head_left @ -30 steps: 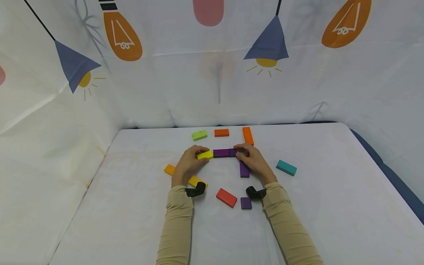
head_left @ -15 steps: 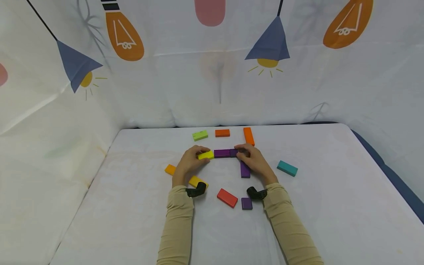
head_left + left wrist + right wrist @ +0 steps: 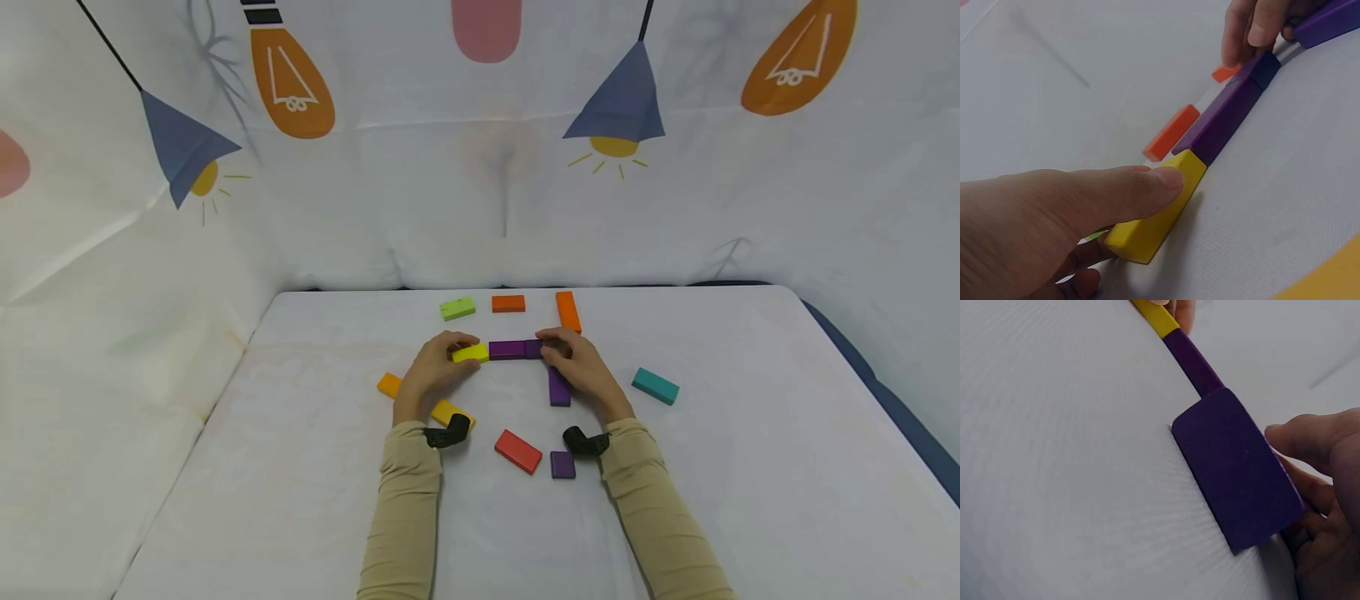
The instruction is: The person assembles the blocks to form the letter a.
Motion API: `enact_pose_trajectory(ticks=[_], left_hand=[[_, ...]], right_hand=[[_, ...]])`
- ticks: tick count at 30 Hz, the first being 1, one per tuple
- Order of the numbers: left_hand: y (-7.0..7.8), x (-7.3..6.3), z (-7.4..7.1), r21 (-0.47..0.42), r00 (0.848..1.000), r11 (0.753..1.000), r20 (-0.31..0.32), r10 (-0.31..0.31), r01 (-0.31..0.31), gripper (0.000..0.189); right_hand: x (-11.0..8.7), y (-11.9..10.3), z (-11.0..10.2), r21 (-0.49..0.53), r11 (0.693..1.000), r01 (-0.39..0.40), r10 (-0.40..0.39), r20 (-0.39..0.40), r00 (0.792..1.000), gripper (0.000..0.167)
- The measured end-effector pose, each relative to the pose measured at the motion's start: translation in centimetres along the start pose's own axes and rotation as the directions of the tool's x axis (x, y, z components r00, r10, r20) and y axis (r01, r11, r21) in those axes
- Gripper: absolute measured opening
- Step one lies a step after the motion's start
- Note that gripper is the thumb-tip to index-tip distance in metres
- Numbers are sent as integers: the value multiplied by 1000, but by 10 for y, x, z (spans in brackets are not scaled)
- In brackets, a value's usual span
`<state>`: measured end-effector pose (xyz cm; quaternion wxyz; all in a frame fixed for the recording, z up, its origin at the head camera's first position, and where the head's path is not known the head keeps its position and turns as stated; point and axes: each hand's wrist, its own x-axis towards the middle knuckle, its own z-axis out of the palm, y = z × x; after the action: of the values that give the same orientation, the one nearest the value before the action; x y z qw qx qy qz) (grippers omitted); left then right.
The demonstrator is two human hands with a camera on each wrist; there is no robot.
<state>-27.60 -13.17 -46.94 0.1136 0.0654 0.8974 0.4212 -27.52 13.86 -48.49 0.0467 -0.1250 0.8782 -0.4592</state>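
Yellow block [image 3: 1163,226] in left hand [image 3: 435,367]

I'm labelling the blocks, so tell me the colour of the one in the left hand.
Yellow. The held block shows best in the left wrist view.

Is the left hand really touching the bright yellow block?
Touching. The left wrist view shows the left hand with its thumb lying on the bright yellow block.

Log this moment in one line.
Left hand: holds yellow block | contact: yellow block meets long purple block | right hand: at adjoining small purple block, grip unclear
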Motion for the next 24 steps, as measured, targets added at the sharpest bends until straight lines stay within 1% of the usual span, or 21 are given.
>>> enact_pose_trajectory(ticks=[3,7,11,13,15,18,22,24], left_hand=[[-1,0,-1,-2,1000,1000,2,12,-12,33],[-2,-1,-1,14,999,999,1,36,-36,34],[-3,0,-2,19,999,999,6,41,-41,35],[-4,-1,-2,17,999,999,3,36,-36,34],[-4,-1,-3,16,1000,999,1,30,-30,34],[-4,-2,-3,12,999,999,0,33,-33,34],[-3,-2,-3,0,999,999,5,45,-45,35],[-3,-3,-3,-6,999,999,3,42,-42,34]], right_hand=[[0,0,-1,21,1000,5,-5,-3,1000,32],[0,0,-5,39,999,23,-21,-33,999,33],[2,-1,-8,43,999,24,-20,-104,994,31],[4,-2,-11,40,999,31,-25,-150,988,30],[6,-3,-14,21,999,36,-31,-189,981,30],[10,-6,-20,-33,998,56,-62,-219,974,30],[18,-7,-27,-132,990,57,-86,-227,970,30],[23,-7,-30,-175,984,33,-73,-226,971,32]])
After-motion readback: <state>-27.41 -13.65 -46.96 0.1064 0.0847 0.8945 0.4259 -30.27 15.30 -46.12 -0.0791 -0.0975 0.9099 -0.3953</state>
